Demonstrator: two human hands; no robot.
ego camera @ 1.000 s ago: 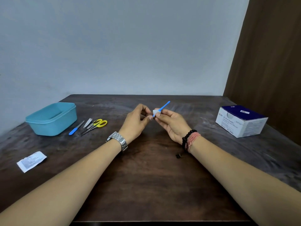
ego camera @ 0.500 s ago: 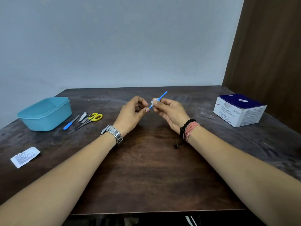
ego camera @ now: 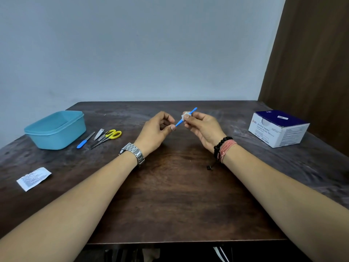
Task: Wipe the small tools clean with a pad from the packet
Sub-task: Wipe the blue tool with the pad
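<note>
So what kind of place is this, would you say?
Probably a plain room at home, set up for cleaning grooming tools: a bare wooden table against a blank wall, with a swab box and scissors.

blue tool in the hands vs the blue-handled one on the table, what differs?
The held blue tool is off the table, pinched by the left hand, with the right hand pressing a white pad around it. The blue-handled file lies flat beside the teal tub, untouched. The held one looks all blue; the file shows a dark blade. Both are slim and angled alike.
</note>
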